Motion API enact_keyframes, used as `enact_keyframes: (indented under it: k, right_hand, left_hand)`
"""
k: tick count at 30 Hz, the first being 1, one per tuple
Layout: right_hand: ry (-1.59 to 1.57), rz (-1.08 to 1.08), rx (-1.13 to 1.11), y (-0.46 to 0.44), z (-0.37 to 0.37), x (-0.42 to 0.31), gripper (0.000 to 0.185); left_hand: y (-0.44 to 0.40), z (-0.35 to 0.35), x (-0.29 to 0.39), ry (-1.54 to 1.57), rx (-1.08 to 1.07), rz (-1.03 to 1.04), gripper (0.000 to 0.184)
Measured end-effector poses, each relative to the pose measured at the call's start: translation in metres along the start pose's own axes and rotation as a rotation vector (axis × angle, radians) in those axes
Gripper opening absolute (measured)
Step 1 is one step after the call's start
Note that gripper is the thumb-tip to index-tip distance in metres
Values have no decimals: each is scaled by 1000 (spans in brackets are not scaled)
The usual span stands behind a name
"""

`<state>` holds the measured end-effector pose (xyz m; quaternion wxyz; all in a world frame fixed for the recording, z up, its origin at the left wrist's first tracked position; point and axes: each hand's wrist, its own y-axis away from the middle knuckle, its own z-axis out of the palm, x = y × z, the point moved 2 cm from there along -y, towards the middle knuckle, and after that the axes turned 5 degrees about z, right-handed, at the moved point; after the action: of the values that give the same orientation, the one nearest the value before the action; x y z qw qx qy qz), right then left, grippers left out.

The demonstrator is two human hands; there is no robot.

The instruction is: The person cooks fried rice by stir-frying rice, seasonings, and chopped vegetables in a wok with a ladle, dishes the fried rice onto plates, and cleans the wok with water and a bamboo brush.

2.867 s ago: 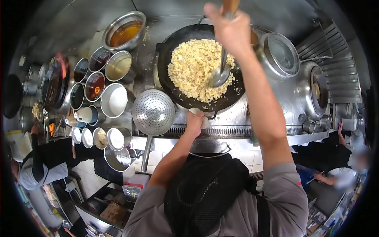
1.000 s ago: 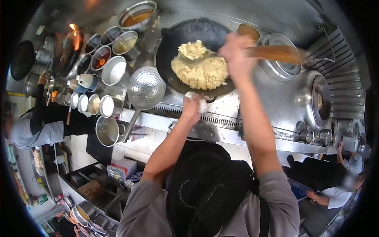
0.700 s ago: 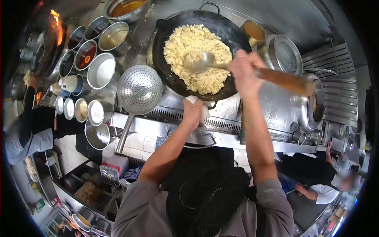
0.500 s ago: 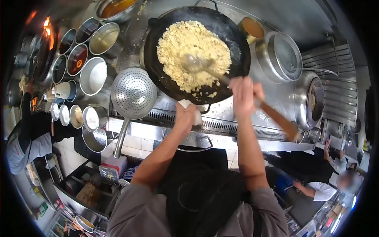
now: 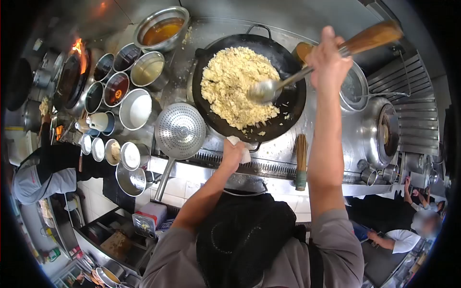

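A large black wok [image 5: 288, 120] on the stove holds a heap of yellow, crumbly food that looks like egg fried rice [image 5: 235, 81]. My left hand [image 5: 233, 156] is closed around a folded white cloth [image 5: 245, 154] at the wok's near rim, beside its loop handle. Higher up on the right, my right hand [image 5: 329, 60] grips a long ladle [image 5: 300, 75] with a wooden handle end. The ladle's bowl, slightly blurred, is at the right side of the rice. Whether the cloth wraps the wok's handle is hidden by my fingers.
A perforated skimmer [image 5: 180, 130] lies left of the wok. Several metal pots with liquids and white powders, such as this pot [image 5: 135, 109], stand further left. A bamboo brush [image 5: 300, 163] rests at the right front. Flames [image 5: 78, 46] rise near a co-worker [image 5: 43, 175].
My right hand has moved up and away, swinging the ladle's handle from lower right to upper right. Its bowl shifted toward the rice's right edge. The brush is now visible. The view has shifted.
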<state>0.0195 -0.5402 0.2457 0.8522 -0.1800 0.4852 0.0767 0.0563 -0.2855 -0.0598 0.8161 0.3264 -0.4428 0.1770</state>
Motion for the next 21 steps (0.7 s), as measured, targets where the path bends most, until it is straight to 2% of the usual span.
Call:
enact_keyframes:
  k: [3,5,7,9,11,13,15,16,17,18,19,21]
  right_hand:
    - [25,-139,-82,-18,25,55,26]
    - [391,5,-405,-17,35,111,25]
    - [620,137,-497,-10,74,97,27]
    - [642,168,-506,8,106,62,28]
    - [673,217,-511,43,118,47,29]
    - [1082,-286,-813,80,126,33,28]
    - [782,-235,-1171,105,85,83,24]
    - [769,-289,-1106,96,72,99,22]
    - [720,20,-894,86,58,107,16]
    - [826,215,-800,88,54,87,15]
    - [927,392,-702,81,57,60,16]
    - [799,9,-687,110,38,10,27]
  left_hand:
    - [-1,4,7,-60,59,67,29]
    - [2,6,11,-60,71,11,30]
    - [-6,4,10,-94,43,25,30]
    - [-12,-1,2,-131,16,31,29]
    - [-10,-6,-12,-158,140,8,28]
    - [-4,4,8,-159,155,-55,27]
    - [-2,6,15,-98,143,18,28]
    - [-14,4,2,-81,144,17,28]
    - [-30,-5,-24,-135,169,89,28]
    - [-29,-12,-45,-195,193,140,28]
    - [-21,-9,-28,-188,157,35,25]
    - [-12,0,-12,-142,202,13,20]
